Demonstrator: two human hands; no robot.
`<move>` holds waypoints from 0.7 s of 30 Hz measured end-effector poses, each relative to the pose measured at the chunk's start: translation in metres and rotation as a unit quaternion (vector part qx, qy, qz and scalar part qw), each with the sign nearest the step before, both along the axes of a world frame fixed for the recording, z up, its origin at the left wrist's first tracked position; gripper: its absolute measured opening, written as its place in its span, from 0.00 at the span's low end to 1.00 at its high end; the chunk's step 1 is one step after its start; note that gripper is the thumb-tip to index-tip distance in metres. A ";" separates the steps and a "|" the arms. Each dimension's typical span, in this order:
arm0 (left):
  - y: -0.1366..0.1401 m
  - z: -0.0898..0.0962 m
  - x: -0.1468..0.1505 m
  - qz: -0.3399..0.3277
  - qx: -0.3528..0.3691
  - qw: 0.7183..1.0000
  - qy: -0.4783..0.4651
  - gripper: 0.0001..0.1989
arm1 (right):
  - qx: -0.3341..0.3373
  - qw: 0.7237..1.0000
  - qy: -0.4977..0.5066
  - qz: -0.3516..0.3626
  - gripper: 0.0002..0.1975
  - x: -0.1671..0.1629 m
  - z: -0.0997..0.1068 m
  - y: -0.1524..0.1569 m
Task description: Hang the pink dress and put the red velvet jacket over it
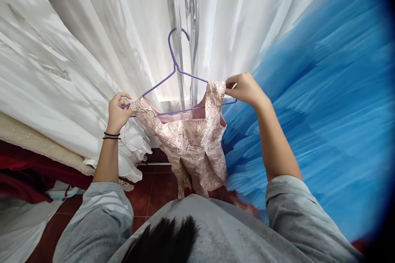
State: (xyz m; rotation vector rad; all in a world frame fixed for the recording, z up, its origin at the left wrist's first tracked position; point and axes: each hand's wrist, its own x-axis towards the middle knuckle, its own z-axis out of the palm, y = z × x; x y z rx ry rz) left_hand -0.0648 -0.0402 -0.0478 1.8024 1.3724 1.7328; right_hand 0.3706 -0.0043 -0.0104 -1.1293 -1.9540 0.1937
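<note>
A pink dress (191, 139) hangs on a purple hanger (175, 70). The left hand (117, 111) and right hand (243, 88) pinch the dress's shoulders at the hanger's ends.

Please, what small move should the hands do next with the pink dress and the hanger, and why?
Probably the right hand should pull its strap further over the hanger end. The dress already hangs from both shoulders, and the left hand pinches the other strap at the left end. On the right, the purple wire tip shows just under the fingers, so that strap seems not fully settled.
</note>
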 end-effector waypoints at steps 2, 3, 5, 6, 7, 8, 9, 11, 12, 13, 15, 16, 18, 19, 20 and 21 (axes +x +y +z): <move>-0.005 0.005 0.002 0.003 0.000 1.000 0.030 0.14 | 0.026 0.997 -0.063 -0.028 0.04 0.002 0.001 -0.003; -0.007 0.008 0.004 0.000 -0.007 0.999 0.041 0.13 | 0.038 0.995 -0.086 -0.039 0.04 0.003 0.001 -0.005; -0.013 0.014 0.005 -0.027 -0.049 0.997 0.051 0.12 | 0.054 0.991 -0.116 -0.044 0.14 0.005 -0.001 -0.009; -0.016 0.016 0.005 -0.053 -0.079 0.994 0.046 0.12 | 0.058 0.990 -0.121 -0.036 0.18 0.006 -0.002 -0.011; -0.020 0.017 0.004 -0.083 -0.109 0.990 0.036 0.14 | 0.062 0.991 -0.118 -0.022 0.20 0.007 -0.004 -0.012; -0.023 0.018 0.002 -0.111 -0.136 0.984 0.022 0.15 | 0.064 0.992 -0.108 -0.005 0.20 0.008 -0.007 -0.014; -0.026 0.018 0.000 -0.132 -0.158 0.978 0.011 0.17 | 0.065 0.994 -0.091 0.011 0.17 0.009 -0.010 -0.015; -0.029 0.016 -0.003 -0.132 -0.166 0.977 0.004 0.19 | 0.072 0.996 -0.047 0.021 0.11 0.009 -0.017 -0.015; -0.029 0.015 -0.004 -0.113 -0.153 0.982 0.012 0.18 | 0.079 0.996 -0.024 0.012 0.09 0.008 -0.020 -0.015; -0.027 0.014 -0.003 -0.089 -0.133 0.987 0.027 0.17 | 0.088 0.996 -0.002 -0.004 0.08 0.006 -0.024 -0.014; -0.019 0.014 0.000 -0.042 -0.084 0.993 0.066 0.13 | 0.100 0.994 0.030 -0.038 0.07 -0.002 -0.030 -0.010; -0.014 0.015 0.002 -0.027 -0.065 0.994 0.084 0.11 | 0.102 0.993 0.037 -0.048 0.06 -0.006 -0.033 -0.009; -0.005 0.020 0.007 -0.012 -0.042 0.993 0.108 0.08 | 0.094 0.994 0.040 -0.048 0.07 -0.017 -0.037 -0.006; -0.001 0.023 0.009 -0.005 -0.034 0.993 0.113 0.07 | 0.085 0.995 0.039 -0.039 0.08 -0.022 -0.039 -0.005; 0.001 0.025 0.010 0.002 -0.026 0.993 0.117 0.06 | 0.076 0.996 0.040 -0.030 0.09 -0.026 -0.041 -0.005; 0.003 0.025 0.010 0.008 -0.019 0.992 0.122 0.06 | 0.065 0.997 0.043 -0.023 0.10 -0.028 -0.043 -0.005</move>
